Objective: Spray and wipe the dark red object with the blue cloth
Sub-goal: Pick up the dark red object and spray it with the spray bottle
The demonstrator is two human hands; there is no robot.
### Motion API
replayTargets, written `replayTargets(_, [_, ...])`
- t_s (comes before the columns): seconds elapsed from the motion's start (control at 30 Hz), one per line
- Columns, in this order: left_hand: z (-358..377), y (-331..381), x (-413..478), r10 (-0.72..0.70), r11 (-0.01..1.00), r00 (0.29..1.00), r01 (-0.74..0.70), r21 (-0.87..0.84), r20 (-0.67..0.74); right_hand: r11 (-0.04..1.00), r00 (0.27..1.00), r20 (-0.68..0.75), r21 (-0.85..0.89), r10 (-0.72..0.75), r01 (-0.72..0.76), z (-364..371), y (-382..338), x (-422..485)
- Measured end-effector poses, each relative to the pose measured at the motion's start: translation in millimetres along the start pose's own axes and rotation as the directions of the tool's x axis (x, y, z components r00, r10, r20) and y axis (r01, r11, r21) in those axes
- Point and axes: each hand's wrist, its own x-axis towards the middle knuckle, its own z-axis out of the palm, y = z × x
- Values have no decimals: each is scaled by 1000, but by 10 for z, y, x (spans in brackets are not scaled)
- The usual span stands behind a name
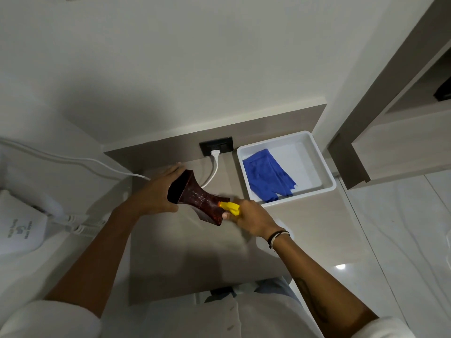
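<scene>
The dark red object (199, 197), flared at both ends with a narrow waist, is held tilted above the bedside table (185, 259). My left hand (156, 192) grips its upper flared end. My right hand (252, 217) holds a spray bottle with a yellow nozzle (229, 207); the nozzle points at the object's lower part from close range. The bottle's body is hidden under my hand. The blue cloth (267, 175) lies crumpled in a white tray (328, 178) at the table's back right corner.
A black wall socket (216, 145) with a white plug and cable (212, 170) sits on the panel behind the table. A bed with white linen (22, 230) lies to the left. A cabinet (400, 142) stands at the right, over glossy floor.
</scene>
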Motion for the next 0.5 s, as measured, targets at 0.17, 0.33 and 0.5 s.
replayTargets(0.17, [-61,88,-12,22,1000,991,-23,-7,-135,994,998,-50,112,25,-19,-12,61,-56])
replayTargets(0.33, [-77,172,-27,-90,996,975,84,-40,-204,983,994,-65,159,-87,96,-24,-33,-151])
replayTargets(0.5, [-60,185,-23,-308,948,935,287,-136,-173,956,962,-95,121,-256,267,48,-271,-190])
